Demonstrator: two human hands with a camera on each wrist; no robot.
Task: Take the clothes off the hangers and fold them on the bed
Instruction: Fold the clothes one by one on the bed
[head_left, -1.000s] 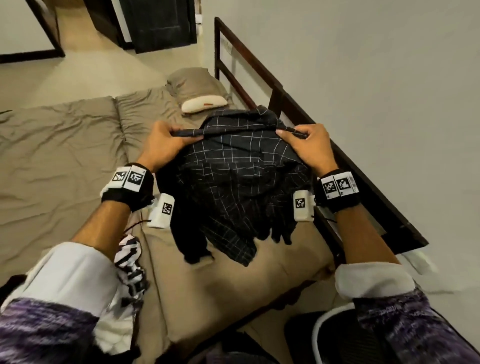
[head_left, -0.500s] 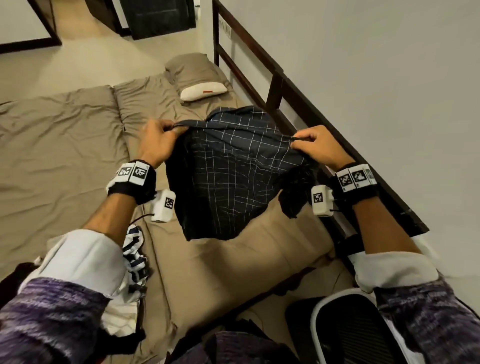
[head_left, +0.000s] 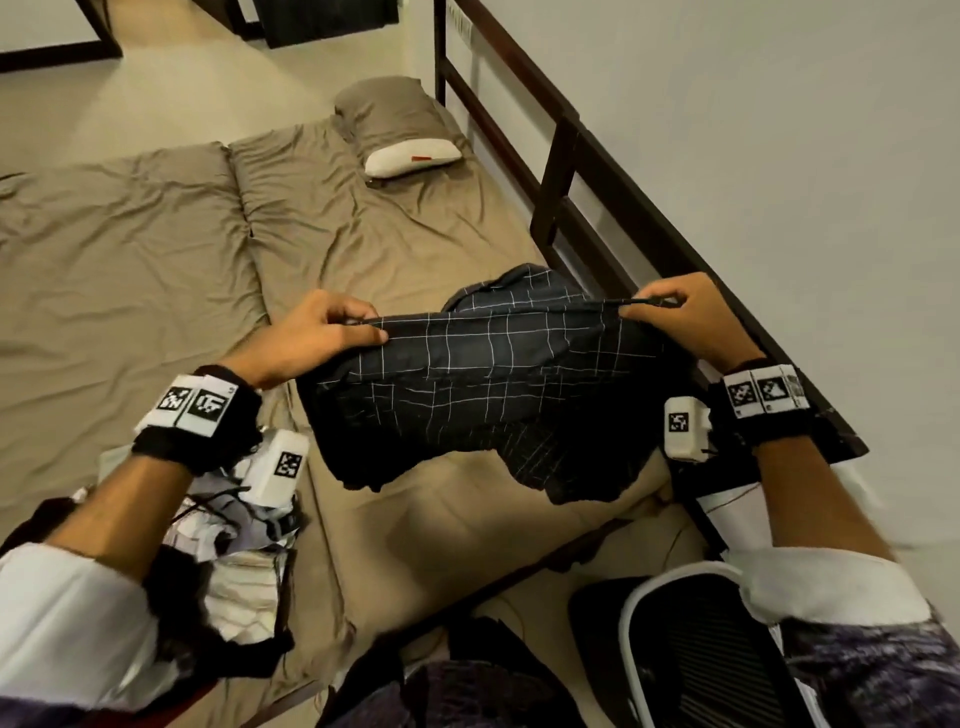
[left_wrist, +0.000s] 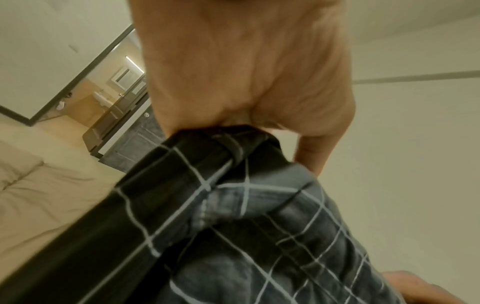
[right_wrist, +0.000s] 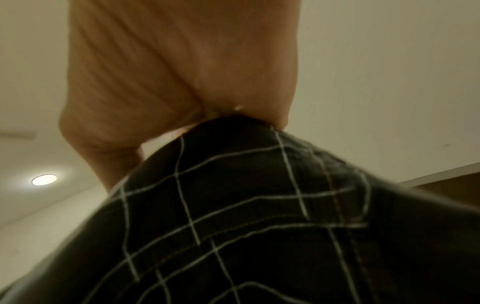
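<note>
A dark shirt with a thin white grid (head_left: 488, 384) hangs stretched between my two hands above the near end of the bed (head_left: 156, 249). My left hand (head_left: 332, 338) pinches its top edge at the left; my right hand (head_left: 670, 306) pinches the same edge at the right. The lower part of the shirt droops in folds toward the sheet. In the left wrist view my left hand (left_wrist: 241, 82) is closed over a bunched fold of the shirt (left_wrist: 233, 216). The right wrist view shows my right hand (right_wrist: 182, 72) clamping the checked shirt (right_wrist: 246, 226). No hanger is visible.
A heap of black-and-white clothes (head_left: 234, 540) lies at the bed's near left edge under my left forearm. A small white pillow (head_left: 413, 156) sits at the far end. A dark wooden rail (head_left: 571, 156) runs along the wall on the right. A chair back (head_left: 696, 649) stands below my right arm.
My hands have spread wider apart, pulling the shirt's top edge taut. The shirt has moved toward me and hangs lower over the near part of the bed.
</note>
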